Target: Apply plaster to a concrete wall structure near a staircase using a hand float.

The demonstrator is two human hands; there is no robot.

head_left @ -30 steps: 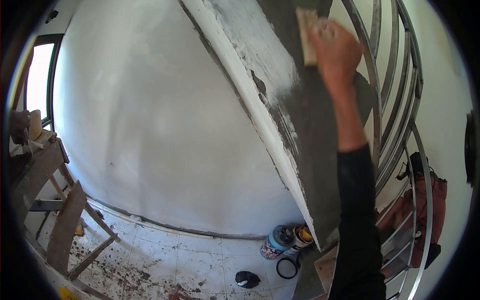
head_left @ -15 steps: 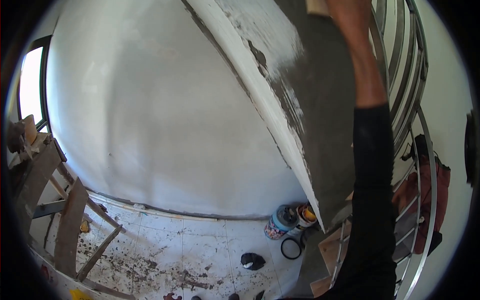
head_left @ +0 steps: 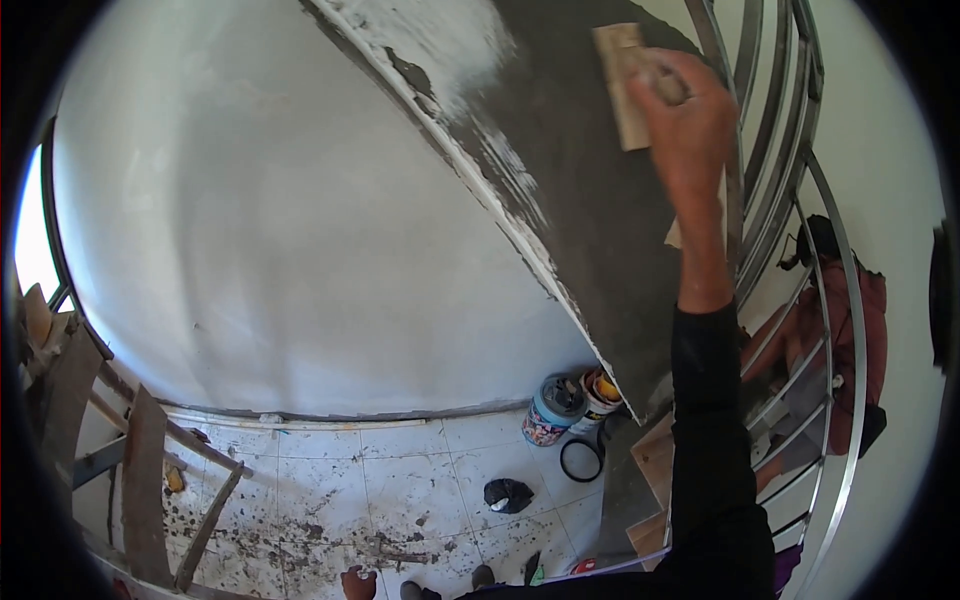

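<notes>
My right hand (head_left: 695, 125) is closed around the handle of a wooden plastering float (head_left: 622, 90). The float's flat pale board lies at the dark grey plastered surface (head_left: 590, 190), close to its railing side. White plaster (head_left: 450, 50) is smeared over that surface's upper left part and along its slanting edge. At the bottom of the picture, near my feet, only a small part of my left hand (head_left: 358, 584) shows. Its fingers look curled, with a small pale spot at them that I cannot make out.
A metal railing (head_left: 820, 180) curves along the right; beyond it a person in a maroon top (head_left: 868, 330) bends down. Below stand a blue bucket (head_left: 548, 412) and a white bucket (head_left: 597, 405). A black bag (head_left: 508, 495) lies on the debris-strewn tiles (head_left: 410, 480). Wooden scaffolding (head_left: 145, 490) stands left.
My right hand and the float have come down from the upper edge into full view. The view has shifted, and more of my left hand shows at the bottom.
</notes>
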